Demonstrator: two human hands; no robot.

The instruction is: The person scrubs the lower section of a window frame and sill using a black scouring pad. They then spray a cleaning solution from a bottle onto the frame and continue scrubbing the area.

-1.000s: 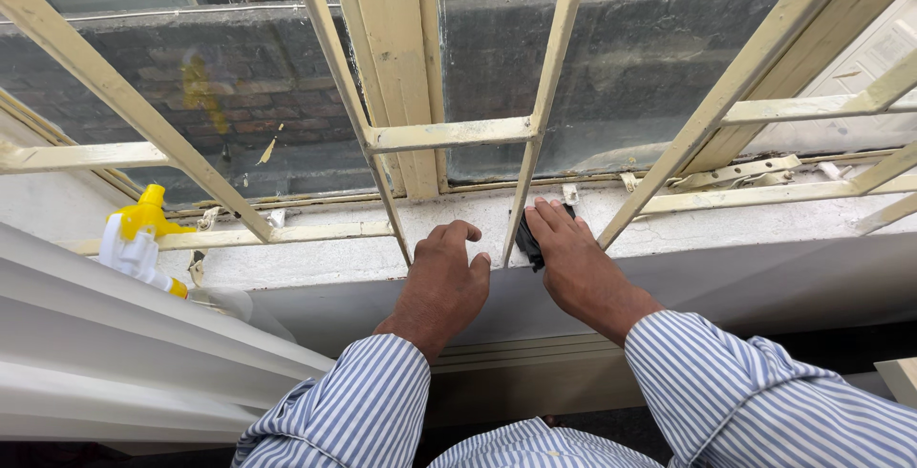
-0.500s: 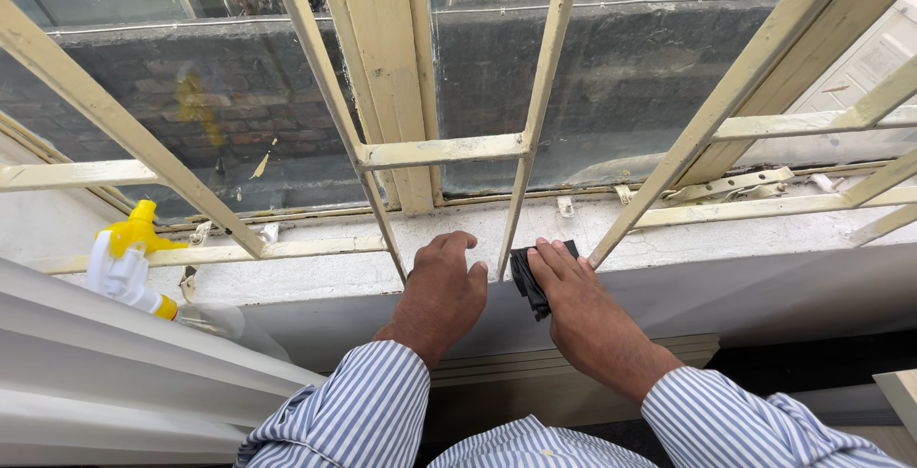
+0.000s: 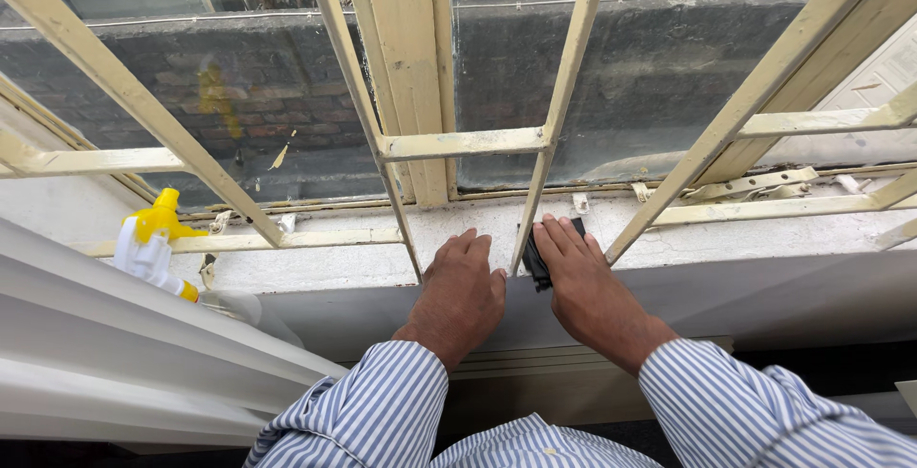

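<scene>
Your right hand [image 3: 585, 282] has slid back up the sill [image 3: 745, 239] since half a second ago: then it was lower, with more of the black cloth [image 3: 538, 260] showing beside your fingers; now it presses the cloth flat close to the foot of the cream-painted bar [image 3: 531, 210], and only a dark strip peeks out at the left edge of the palm. A second ago it sat about this far forward too, so this reads as a back-and-forth wiping stroke across one patch of sill. Your left hand [image 3: 461, 291] has gone from loosely curled to lying flatter, fingers together and stretched out, holding nothing, resting on the sill just left of the same bar.

The right hand's fingers are spread flat over the cloth, pinning it down more than gripping it (how much is bunched under the palm I cannot tell).

The sill is rough, whitish plaster, cracked and pitted, with flakes along its back edge. The grille is slim metal bars in chipped cream paint, meeting a flat crossbar [image 3: 463, 143]. Behind it the glass [image 3: 239, 95] looks dusty and streaked. Well to your left a spray bottle [image 3: 158, 244] with a white trigger head and yellow nozzle lies tilted against the sill.
</scene>
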